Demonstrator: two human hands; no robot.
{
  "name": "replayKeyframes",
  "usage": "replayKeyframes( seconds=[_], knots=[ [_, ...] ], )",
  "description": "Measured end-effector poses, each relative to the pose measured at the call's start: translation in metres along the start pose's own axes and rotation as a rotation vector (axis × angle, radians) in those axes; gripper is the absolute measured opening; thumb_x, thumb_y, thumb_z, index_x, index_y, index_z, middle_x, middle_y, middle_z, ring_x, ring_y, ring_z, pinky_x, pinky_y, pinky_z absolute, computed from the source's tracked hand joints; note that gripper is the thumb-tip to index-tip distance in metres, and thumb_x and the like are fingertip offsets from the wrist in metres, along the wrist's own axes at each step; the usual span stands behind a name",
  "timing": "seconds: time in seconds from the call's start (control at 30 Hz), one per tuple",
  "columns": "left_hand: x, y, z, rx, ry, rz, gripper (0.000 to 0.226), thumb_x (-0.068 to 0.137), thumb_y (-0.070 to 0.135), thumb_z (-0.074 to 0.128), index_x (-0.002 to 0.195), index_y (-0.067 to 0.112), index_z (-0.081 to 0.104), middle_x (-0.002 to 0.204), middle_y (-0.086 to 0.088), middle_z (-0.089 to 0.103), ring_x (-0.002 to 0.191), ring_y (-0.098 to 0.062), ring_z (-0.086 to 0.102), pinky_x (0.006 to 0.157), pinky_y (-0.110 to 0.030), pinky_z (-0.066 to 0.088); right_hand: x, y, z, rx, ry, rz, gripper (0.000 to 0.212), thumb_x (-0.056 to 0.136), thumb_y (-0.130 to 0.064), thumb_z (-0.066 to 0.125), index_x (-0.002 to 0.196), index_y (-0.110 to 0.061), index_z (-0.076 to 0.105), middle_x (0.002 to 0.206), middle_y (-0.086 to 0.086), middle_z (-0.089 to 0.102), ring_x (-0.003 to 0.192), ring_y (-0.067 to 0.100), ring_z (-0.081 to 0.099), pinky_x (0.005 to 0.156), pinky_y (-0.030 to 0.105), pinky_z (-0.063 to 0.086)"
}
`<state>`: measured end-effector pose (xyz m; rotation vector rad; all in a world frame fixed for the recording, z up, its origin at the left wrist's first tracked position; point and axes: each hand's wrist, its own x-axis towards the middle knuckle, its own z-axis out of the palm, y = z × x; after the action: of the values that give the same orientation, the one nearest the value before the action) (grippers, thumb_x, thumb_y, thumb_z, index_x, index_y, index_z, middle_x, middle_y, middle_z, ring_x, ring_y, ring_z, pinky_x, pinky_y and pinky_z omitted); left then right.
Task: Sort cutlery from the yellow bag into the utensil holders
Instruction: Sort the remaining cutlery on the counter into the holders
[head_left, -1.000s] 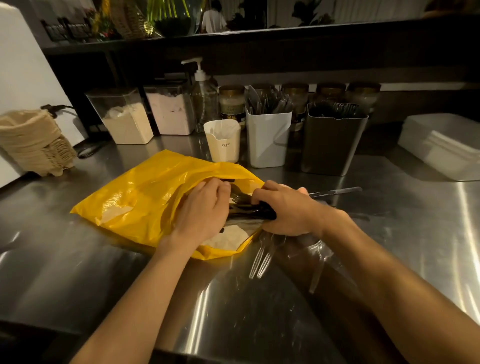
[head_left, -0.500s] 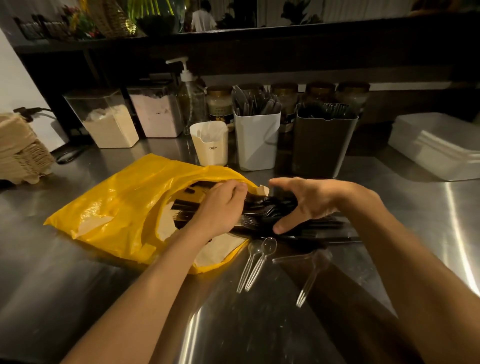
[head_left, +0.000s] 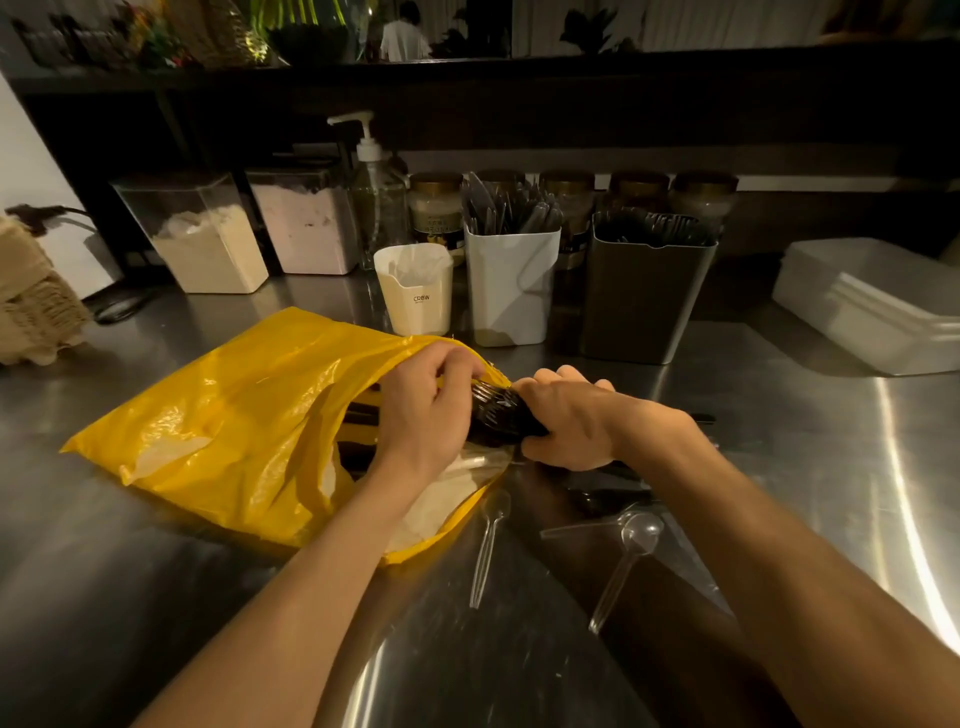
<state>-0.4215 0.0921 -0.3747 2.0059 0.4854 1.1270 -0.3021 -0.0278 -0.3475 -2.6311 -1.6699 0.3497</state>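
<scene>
A yellow plastic bag (head_left: 244, 415) lies on the steel counter (head_left: 805, 467), its mouth facing right. At that mouth my right hand (head_left: 566, 423) grips a bundle of black forks (head_left: 498, 415). My left hand (head_left: 426, 410) has its fingers curled on the tine end of the same bundle. More black cutlery (head_left: 608, 488) lies under my right wrist. Two clear plastic spoons (head_left: 488, 540) (head_left: 628, 551) lie in front of the bag. Behind stand a small cream holder (head_left: 415, 301), a white holder (head_left: 511, 301) with dark cutlery and a dark grey holder (head_left: 644, 306).
Two lidded powder containers (head_left: 202, 244) (head_left: 306, 228), a pump bottle (head_left: 376, 202) and several jars stand along the back. A woven stack (head_left: 36, 306) sits at far left. A white tub (head_left: 872, 306) is at the right.
My right hand was spread open over the black cutlery; now it has closed around a bundle of forks. My left hand has shifted onto the bundle's tine end.
</scene>
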Motion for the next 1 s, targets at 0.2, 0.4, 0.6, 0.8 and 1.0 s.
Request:
replayKeyframes(
  seconds=[0.2,0.4,0.6,0.8,1.0],
  knots=[
    [0.002,0.003,-0.012,-0.027,0.102,-0.01,0.033,0.1,0.012,0.049,0.076,0.015,0.071,0.072,0.006,0.067,0.075,-0.01,0.06,0.06,-0.016,0.045,-0.005,0.0,-0.004,0.013,-0.018,-0.022,0.023,0.098,-0.026,0.055,0.12,-0.02,0.049,0.107,0.0,0.054,0.099,0.023,0.051,0.09,0.045,0.043],
    [0.001,0.005,-0.015,-0.024,0.193,0.081,0.037,0.091,0.021,0.047,0.062,0.007,0.063,0.057,0.0,0.059,0.061,-0.014,0.056,0.056,-0.008,0.038,-0.016,0.013,-0.024,0.098,0.003,-0.018,0.014,0.097,-0.021,0.057,0.094,-0.03,0.046,0.09,-0.007,0.055,0.085,0.021,0.057,0.079,0.039,0.047],
    [0.0,0.01,-0.021,-0.004,0.267,0.216,0.041,0.091,0.027,0.046,0.058,0.005,0.057,0.053,0.009,0.051,0.052,-0.017,0.05,0.053,-0.007,0.033,-0.029,0.024,-0.042,0.311,-0.002,-0.019,0.016,0.102,-0.017,0.057,0.096,-0.03,0.05,0.091,-0.001,0.058,0.082,0.018,0.058,0.07,0.03,0.045],
    [-0.002,0.008,-0.019,0.125,0.202,0.308,0.045,0.095,0.024,0.049,0.053,0.009,0.054,0.046,0.005,0.045,0.048,-0.019,0.046,0.04,-0.023,0.027,-0.033,0.024,-0.048,0.401,0.001,-0.07,0.013,0.102,-0.019,0.057,0.097,-0.029,0.052,0.091,-0.001,0.058,0.081,0.016,0.056,0.068,0.028,0.043],
    [-0.007,0.01,-0.017,0.183,0.156,0.338,0.045,0.095,0.024,0.05,0.051,0.023,0.041,0.045,0.018,0.031,0.045,-0.01,0.041,0.044,-0.012,0.021,-0.029,0.022,-0.04,0.282,-0.029,-0.054,0.013,0.101,-0.025,0.061,0.111,-0.017,0.056,0.097,0.002,0.061,0.087,0.022,0.059,0.073,0.031,0.046]
  ],
)
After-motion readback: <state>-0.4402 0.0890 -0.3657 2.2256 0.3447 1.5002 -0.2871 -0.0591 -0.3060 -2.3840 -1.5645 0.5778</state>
